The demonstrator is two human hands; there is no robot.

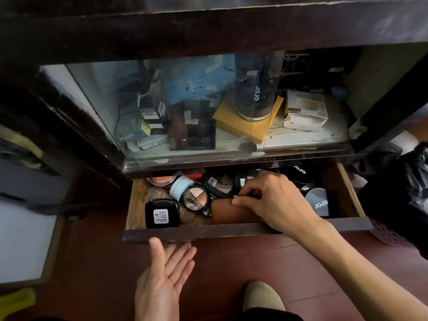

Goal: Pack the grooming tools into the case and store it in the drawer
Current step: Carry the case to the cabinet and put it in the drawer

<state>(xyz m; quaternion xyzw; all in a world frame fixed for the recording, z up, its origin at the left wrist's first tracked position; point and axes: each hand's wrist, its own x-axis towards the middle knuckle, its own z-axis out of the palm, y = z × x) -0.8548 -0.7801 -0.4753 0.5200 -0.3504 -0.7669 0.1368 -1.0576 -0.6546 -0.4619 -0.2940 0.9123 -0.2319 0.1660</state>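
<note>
The left hand (pixel 162 274) was held flat and spread, palm up, with nothing in it, just in front of the open drawer (pixel 203 231). The right hand (pixel 271 200) was reached into the drawer, thumb and curled fingers pinched on the far edge of the brown case (pixel 229 213). The case was laid inside among compacts (pixel 162 214). Farther back, boxes (pixel 305 110) were seen behind glass.

The right end of the brown rounded case (pixel 228 213) is covered by the right hand (pixel 275 200). At 3 o'clock, a black plastic bag (pixel 407 193) is cut off by the edge.
</note>
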